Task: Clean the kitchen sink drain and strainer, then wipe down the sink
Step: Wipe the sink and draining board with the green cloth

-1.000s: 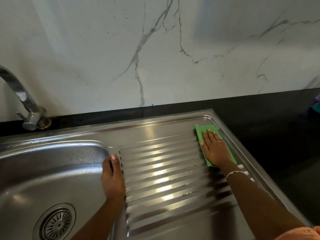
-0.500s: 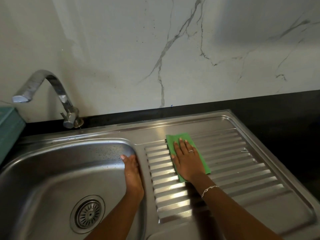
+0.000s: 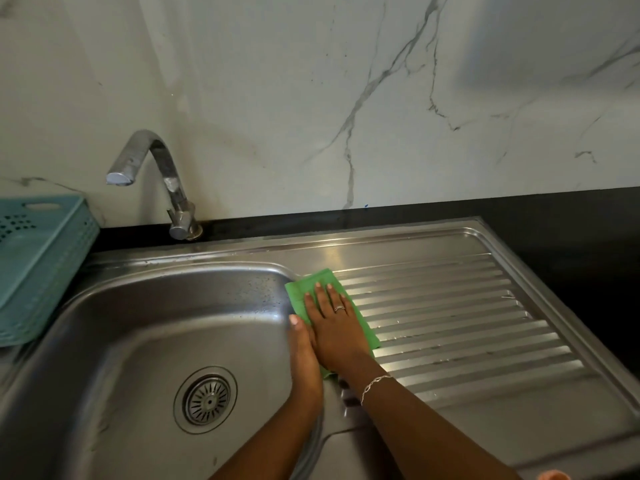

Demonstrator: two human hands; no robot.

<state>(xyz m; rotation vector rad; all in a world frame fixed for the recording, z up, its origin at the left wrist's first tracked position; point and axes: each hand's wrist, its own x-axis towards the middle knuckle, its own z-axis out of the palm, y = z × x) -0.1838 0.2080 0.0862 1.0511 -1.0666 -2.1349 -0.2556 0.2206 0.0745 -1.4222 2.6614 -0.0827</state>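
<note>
A green cloth (image 3: 313, 289) is pressed flat under the right hand (image 3: 334, 327), whose fingers are spread open with the palm down; nothing is gripped, and a ring is seen on one finger and a thin bracelet (image 3: 374, 384) on the wrist. The cloth lies at the near-left end of the ribbed draining board (image 3: 460, 323), just at the corner of the sink basin (image 3: 145, 341), and its far edge shows beyond the fingertips while its right edge shows beside the palm. The left hand (image 3: 304, 358) is laid directly against the right hand's left side, resting along the ridge between basin and draining board; its thumb is extended forward, but whether the other fingers are curled over the rim cannot be told, as they are hidden. To the left of both hands and lower, the round drain strainer (image 3: 207, 400) is seated in the basin floor, well apart from the cloth. Beyond the hands and to their left, a curved metal tap (image 3: 166, 178) is mounted behind the basin, its spout turned left. Farther left, a teal plastic basket (image 3: 41, 258) is set beside the sink. A black counter (image 3: 571, 209) and a white marbled wall (image 3: 311, 98) lie beyond the hands.
</note>
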